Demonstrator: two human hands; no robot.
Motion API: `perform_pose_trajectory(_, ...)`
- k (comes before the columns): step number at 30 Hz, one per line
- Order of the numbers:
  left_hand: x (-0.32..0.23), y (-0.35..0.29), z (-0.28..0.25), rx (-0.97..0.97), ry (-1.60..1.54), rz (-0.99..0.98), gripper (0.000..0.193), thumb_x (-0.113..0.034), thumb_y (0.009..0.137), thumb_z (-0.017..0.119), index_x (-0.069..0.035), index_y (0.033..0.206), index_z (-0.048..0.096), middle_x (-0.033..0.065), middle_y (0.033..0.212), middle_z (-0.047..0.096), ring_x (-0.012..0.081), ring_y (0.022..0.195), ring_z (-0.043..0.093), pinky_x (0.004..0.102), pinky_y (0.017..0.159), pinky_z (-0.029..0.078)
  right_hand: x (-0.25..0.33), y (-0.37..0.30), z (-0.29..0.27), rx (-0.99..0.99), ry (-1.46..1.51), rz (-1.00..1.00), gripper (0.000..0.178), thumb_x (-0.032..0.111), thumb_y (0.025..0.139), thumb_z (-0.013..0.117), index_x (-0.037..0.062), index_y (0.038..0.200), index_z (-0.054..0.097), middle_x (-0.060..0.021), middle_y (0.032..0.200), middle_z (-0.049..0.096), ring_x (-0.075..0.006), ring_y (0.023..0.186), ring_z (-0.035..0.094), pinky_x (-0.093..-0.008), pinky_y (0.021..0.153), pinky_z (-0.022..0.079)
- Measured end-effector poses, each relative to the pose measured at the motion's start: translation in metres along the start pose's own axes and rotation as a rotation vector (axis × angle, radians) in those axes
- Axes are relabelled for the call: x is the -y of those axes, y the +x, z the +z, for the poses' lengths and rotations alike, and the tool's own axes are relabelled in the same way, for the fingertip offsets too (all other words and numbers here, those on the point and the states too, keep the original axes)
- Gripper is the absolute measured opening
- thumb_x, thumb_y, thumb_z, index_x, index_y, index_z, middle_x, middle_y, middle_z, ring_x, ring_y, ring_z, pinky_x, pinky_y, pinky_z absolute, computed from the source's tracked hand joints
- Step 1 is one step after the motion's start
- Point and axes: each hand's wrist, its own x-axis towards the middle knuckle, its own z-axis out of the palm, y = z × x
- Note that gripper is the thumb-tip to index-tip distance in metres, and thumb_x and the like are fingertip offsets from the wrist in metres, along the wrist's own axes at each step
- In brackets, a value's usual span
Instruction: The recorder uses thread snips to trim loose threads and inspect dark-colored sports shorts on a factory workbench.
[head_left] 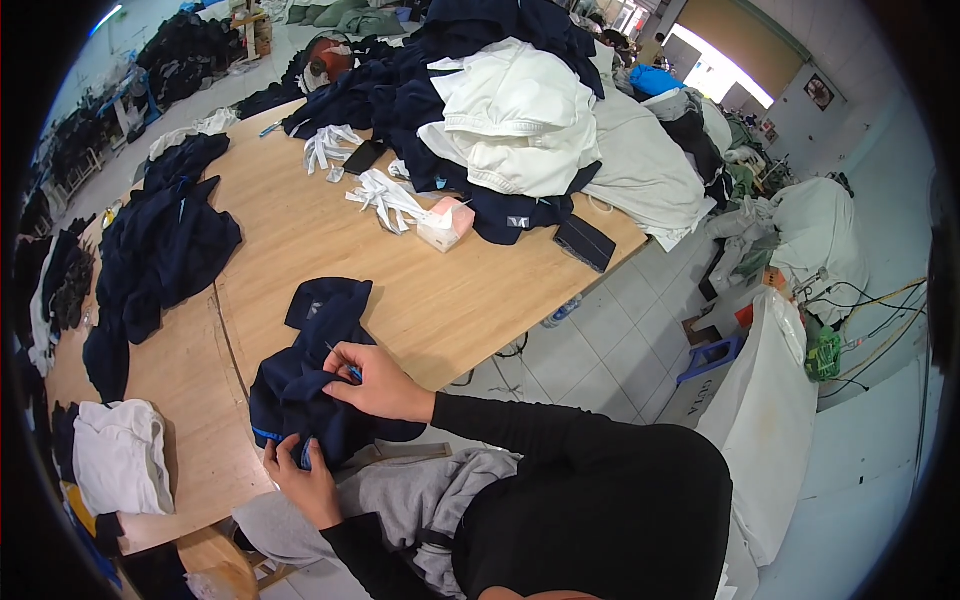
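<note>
A dark navy garment (320, 365) lies bunched at the table's near edge, with a pale label patch on its far end. My left hand (305, 480) pinches its near edge between thumb and fingers, beside a bright blue strip. Just above, my right hand (375, 382) is closed over the cloth around a small blue tool (352, 373) with a thin pointed tip. My fingers cover most of that tool, so its exact kind is hidden.
The wooden table (450, 315) carries a navy pile (400, 90) topped by white garments (525, 120). White strips (385, 200), a pink-and-white box (446, 224) and a dark flat case (585, 243) lie before it. More navy clothing (165, 245) and folded white cloth (122, 458) are left.
</note>
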Motion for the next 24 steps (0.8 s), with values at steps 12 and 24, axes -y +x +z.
perform_pose_trajectory(12,-0.012,-0.005,0.0,0.009,0.099,0.008,0.027,-0.014,0.082,0.087,-0.005,0.101,0.07,0.0279,0.149,0.052,0.0484,0.142,0.049,0.0522,0.118,0.041,-0.001,0.001,-0.003,-0.03,-0.04,-0.003,0.018,0.006,0.09,0.081,0.0019,0.097,0.065,0.0034,0.079,0.052,-0.0065,0.072,0.045,-0.027,0.066,0.041)
perform_pose_trajectory(24,0.005,0.0,-0.001,-0.169,-0.215,-0.221,0.027,-0.007,0.095,0.077,-0.003,0.089,0.051,0.009,0.09,0.058,0.0227,0.083,0.059,0.0369,0.074,0.051,-0.006,0.003,-0.015,-0.128,-0.137,0.023,0.017,0.007,0.085,0.08,0.0025,0.093,0.066,-0.0022,0.079,0.061,-0.0122,0.071,0.051,-0.0306,0.065,0.044)
